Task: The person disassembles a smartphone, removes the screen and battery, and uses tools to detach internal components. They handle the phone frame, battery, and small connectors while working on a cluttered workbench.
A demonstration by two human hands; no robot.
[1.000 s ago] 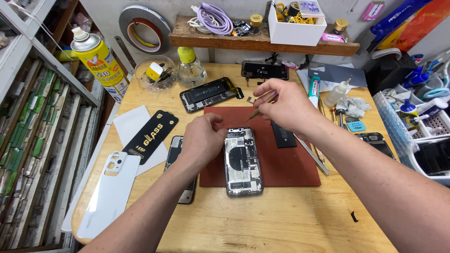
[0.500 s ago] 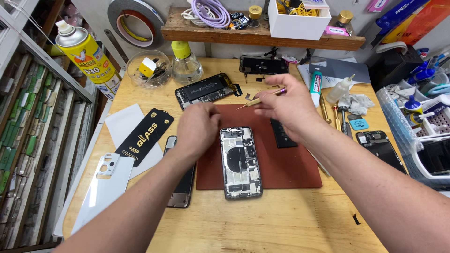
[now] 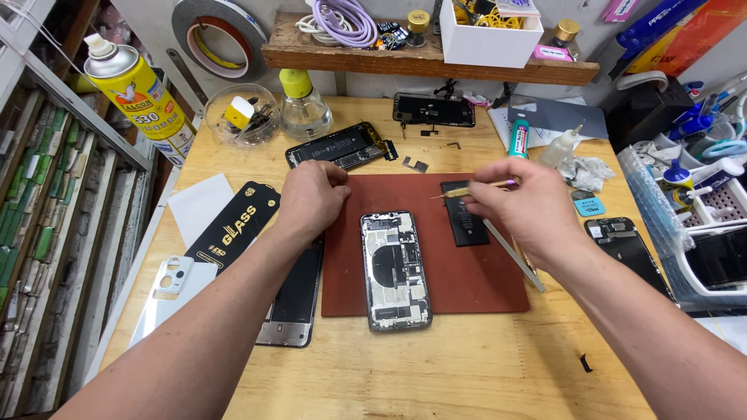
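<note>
Centre of frame: opened phone (image 3: 395,270) lies face-down w/ back off, boards and shields showing, on a dark red work mat (image 3: 498,288) on the wooden bench (image 3: 436,373). Left hand (image 3: 313,198) sits at the mat's upper-left corner, fingers curled into a loose fist, knuckles up; can't tell if anything is inside it. Right hand (image 3: 529,208) hovers over the mat's upper-right part, thumb and fingers pinched on a thin yellowish tool (image 3: 467,190) whose tip points left, above a black battery (image 3: 464,214) lying on the mat. Phone is between the two hands, slightly below them, untouched.

Packages & labels: upper left, a yellow spray can (image 3: 140,89) w/ white cap and a red-and-white label. Left of centre, a long black sleeve w/ gold lettering (image 3: 233,233) lies diagonally, partly over a white sheet (image 3: 198,206). Below it, lower left, a white phone back panel (image 3: 175,292) w/ camera cut-out. A detached screen (image 3: 296,299) lies just left of the mat. Top centre, another open phone (image 3: 340,146) beside a clear dispenser bottle w/ green cap (image 3: 302,105). Upper right, a teal tube (image 3: 519,138) stands near a small white squeeze bottle (image 3: 562,145); a small blue square tag (image 3: 589,207) right of the right hand. Wooden shelf (image 3: 420,61) along the top holds a white box (image 3: 490,35) and a pink label
</note>
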